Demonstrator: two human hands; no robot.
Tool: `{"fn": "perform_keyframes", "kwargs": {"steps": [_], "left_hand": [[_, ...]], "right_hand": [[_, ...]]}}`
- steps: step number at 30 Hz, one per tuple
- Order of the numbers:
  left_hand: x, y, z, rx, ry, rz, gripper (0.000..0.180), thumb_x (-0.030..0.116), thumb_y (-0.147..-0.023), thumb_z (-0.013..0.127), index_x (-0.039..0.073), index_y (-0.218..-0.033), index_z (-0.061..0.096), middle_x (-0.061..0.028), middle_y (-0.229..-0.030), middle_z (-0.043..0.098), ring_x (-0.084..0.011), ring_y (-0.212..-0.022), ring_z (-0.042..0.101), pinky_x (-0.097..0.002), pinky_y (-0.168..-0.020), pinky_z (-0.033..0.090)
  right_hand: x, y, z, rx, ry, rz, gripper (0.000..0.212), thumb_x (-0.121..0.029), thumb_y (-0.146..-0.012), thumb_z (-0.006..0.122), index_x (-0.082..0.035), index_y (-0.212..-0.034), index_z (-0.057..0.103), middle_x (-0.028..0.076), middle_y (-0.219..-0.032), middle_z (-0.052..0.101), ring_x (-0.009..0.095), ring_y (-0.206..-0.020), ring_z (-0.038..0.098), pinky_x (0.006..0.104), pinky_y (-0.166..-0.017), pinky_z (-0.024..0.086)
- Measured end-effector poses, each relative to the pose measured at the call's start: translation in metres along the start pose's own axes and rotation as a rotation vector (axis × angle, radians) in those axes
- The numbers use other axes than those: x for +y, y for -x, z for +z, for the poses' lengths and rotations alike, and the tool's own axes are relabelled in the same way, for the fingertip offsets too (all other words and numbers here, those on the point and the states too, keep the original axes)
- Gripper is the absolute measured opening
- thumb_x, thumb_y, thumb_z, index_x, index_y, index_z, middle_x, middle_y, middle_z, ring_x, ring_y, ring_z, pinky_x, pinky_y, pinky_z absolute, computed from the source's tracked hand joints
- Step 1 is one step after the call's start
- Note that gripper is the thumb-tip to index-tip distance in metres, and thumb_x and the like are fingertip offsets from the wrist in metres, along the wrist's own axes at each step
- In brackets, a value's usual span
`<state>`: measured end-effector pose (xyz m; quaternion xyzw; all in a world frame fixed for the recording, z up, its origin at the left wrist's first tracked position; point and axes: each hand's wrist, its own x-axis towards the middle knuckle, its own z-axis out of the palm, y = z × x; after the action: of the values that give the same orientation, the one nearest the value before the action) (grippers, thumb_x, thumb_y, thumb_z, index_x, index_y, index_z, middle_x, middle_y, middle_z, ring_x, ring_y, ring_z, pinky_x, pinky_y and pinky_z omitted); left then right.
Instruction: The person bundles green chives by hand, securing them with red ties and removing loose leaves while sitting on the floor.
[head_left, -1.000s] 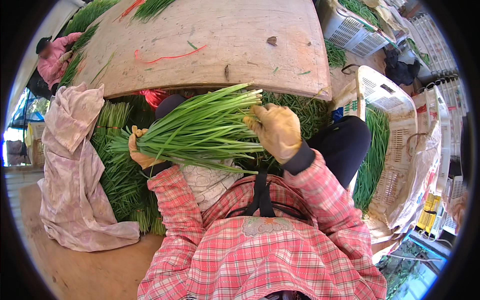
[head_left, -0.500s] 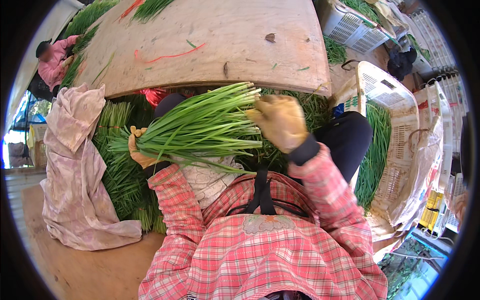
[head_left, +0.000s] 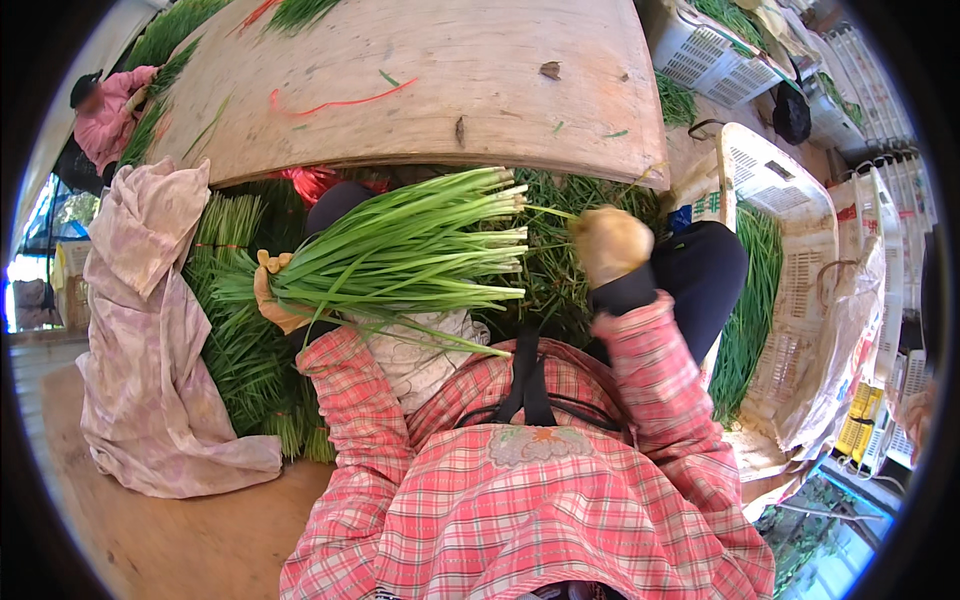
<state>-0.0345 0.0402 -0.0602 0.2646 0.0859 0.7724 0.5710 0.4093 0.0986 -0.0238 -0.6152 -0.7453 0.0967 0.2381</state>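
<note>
A thick bunch of garlic chives [head_left: 410, 245] lies across my lap, green leaves to the left and pale cut ends to the right. My gloved left hand [head_left: 276, 288] is wrapped round its leafy side. To the right of the pale ends, my gloved right hand [head_left: 612, 246] is closed, slightly blurred. A single thin yellow-green leaf [head_left: 549, 212] runs from the pale ends into its fingers. Below, loose green trimmings [head_left: 560, 265] lie in a heap between my knees.
Tied bundles of chives [head_left: 235, 370] are stacked at my left, partly under a pale cloth [head_left: 140, 340]. A wooden board [head_left: 420, 100] with a red strip [head_left: 345, 103] lies ahead. On the right stands a white crate [head_left: 790, 290] holding greens. A person in pink [head_left: 103, 128] sits far left.
My right hand has moved right, away from the pale ends, drawing out a thin leaf. My left hand and the bunch have stayed nearly in place.
</note>
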Motion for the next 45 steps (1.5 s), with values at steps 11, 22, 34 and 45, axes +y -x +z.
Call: {"fn": "perform_keyframes", "kwargs": {"steps": [11,22,34,45], "left_hand": [[0.034,0.002,-0.057,-0.005,0.068,-0.598,0.041,0.042,-0.095,0.038,0.009,-0.107,0.060,-0.0198,-0.118,0.056,-0.0401,-0.105,0.056,-0.0513,-0.080,0.050],[0.001,0.016,-0.070,-0.176,0.050,-0.187,0.035,0.032,-0.096,0.043,0.005,-0.118,0.049,-0.0118,-0.116,0.055,-0.0276,-0.106,0.057,-0.0434,-0.089,0.049],[0.048,0.016,-0.173,-0.369,0.398,-0.625,0.046,0.037,-0.094,0.044,0.000,-0.120,0.052,-0.0180,-0.115,0.057,-0.0299,-0.108,0.056,-0.0446,-0.090,0.049],[0.046,0.024,-0.120,-0.042,0.084,-0.480,0.048,0.039,-0.095,0.038,0.003,-0.123,0.051,-0.0265,-0.127,0.048,-0.0399,-0.107,0.057,-0.0529,-0.089,0.050]], "right_hand": [[-0.087,-0.002,-0.007,-0.460,-1.240,0.154,0.052,-0.010,-0.078,0.069,-0.002,-0.124,0.047,0.010,-0.104,0.060,0.019,-0.093,0.059,0.0313,-0.081,0.048],[-0.068,0.037,-0.037,-0.086,-1.142,0.280,0.005,-0.002,-0.083,0.065,0.002,-0.086,0.065,0.006,-0.074,0.065,0.008,-0.060,0.053,0.0232,-0.052,0.045],[-0.110,0.011,-0.018,-0.027,-0.112,-0.252,0.039,-0.044,-0.077,0.065,-0.006,-0.068,0.062,0.012,-0.058,0.056,0.030,-0.052,0.058,0.0406,-0.046,0.043],[-0.021,0.009,-0.014,0.051,0.068,-0.082,0.007,-0.015,-0.069,0.066,-0.010,-0.069,0.061,0.009,-0.070,0.061,0.026,-0.060,0.061,0.0366,-0.055,0.049]]}}
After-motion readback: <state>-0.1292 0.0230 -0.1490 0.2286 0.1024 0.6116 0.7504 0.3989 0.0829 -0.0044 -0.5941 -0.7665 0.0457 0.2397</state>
